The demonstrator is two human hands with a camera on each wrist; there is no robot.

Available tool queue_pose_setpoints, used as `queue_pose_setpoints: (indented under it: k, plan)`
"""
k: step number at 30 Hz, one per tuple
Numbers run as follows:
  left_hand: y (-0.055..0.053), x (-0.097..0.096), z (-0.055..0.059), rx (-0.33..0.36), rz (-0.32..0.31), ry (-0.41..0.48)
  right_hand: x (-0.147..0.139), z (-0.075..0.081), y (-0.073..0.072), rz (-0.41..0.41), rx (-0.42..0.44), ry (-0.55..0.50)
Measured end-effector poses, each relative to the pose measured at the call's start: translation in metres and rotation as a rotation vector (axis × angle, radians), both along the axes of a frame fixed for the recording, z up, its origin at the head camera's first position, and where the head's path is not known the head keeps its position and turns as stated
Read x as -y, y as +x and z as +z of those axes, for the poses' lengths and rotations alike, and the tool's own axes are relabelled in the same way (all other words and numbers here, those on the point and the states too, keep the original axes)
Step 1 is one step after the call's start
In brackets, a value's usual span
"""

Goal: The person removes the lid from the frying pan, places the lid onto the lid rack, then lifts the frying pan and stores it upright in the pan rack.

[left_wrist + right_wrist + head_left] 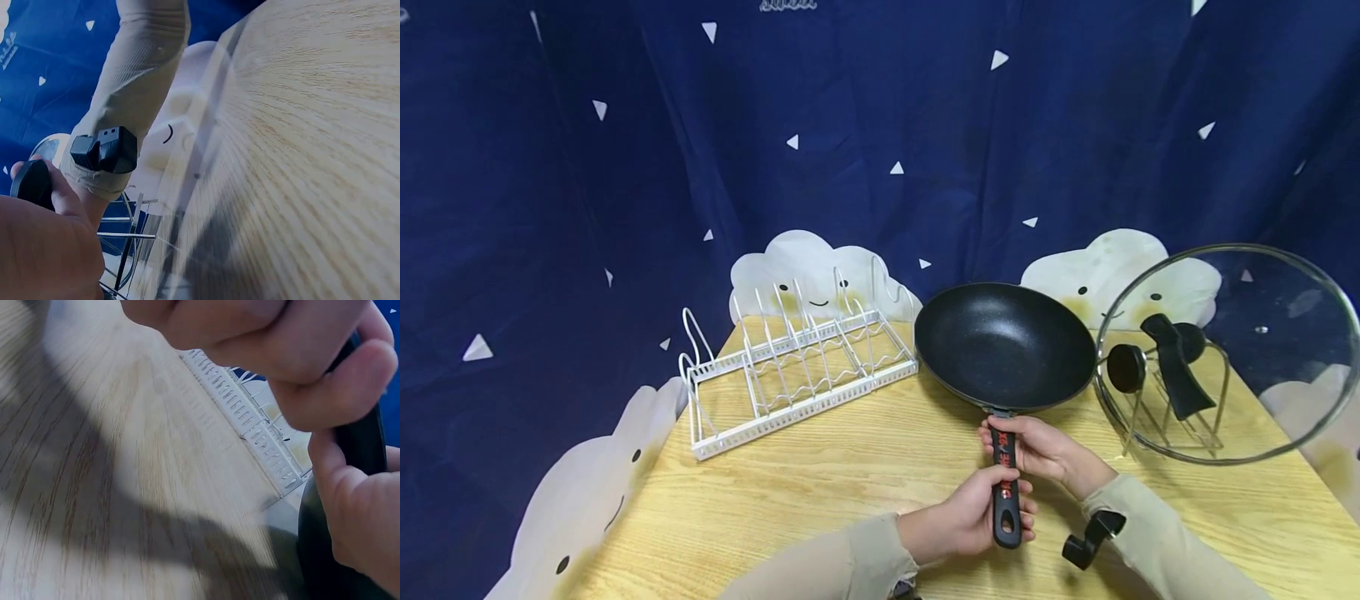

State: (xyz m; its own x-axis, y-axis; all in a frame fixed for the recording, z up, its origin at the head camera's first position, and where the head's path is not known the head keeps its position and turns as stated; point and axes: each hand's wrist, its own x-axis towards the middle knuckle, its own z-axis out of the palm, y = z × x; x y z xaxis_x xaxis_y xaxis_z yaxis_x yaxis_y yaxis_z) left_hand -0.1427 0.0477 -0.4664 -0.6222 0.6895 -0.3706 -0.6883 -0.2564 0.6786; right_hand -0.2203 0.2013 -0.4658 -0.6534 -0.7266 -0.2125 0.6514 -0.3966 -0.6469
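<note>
Both hands hold the black frying pan [1003, 346] by its handle [1006, 492], which points toward the person. My left hand [970, 512] wraps the handle's lower half, thumb across the top, just above the hanging hole. Higher up, close to the pan body, my right hand [1037, 450] grips the same handle with its thumb on top. In the right wrist view, the curled fingers of the left hand [281, 356] appear above the right hand [369, 519], with the dark handle [365, 447] between them. The pan's inside faces up and toward the head camera.
A white wire rack [805, 375] with upright dividers stands left of the pan. On the right, a glass lid [1292, 333] leans upright in a metal wire stand [1221, 400], its black knob facing forward. All stand on a wooden table [775, 508] before a blue curtain [880, 100].
</note>
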Motion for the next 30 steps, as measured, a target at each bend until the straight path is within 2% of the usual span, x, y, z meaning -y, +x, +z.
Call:
queue_pose_setpoints:
  k: [8, 11, 14, 17, 21, 30]
  plan:
    - [0.010, -0.009, 0.001, -0.063, 0.126, -0.067, 0.003, -0.001, 0.004, 0.020, 0.000, -0.035]
    - [0.012, -0.012, 0.001, -0.101, 0.185, -0.088, 0.008, 0.000, 0.005, -0.032, -0.037, 0.037]
    - [0.013, -0.015, 0.001, -0.147, 0.224, -0.124, 0.011, 0.000, 0.006, -0.123, -0.070, 0.151]
    - [0.013, -0.017, 0.001, -0.187, 0.231, -0.160, 0.014, -0.002, 0.007, -0.203, -0.113, 0.264]
    - [0.012, -0.016, 0.001, -0.228, 0.223, -0.186, 0.015, -0.004, 0.008, -0.235, -0.185, 0.366]
    - [0.013, -0.017, 0.005, -0.274, 0.250, -0.203, 0.015, 0.000, 0.009, -0.229, -0.226, 0.364]
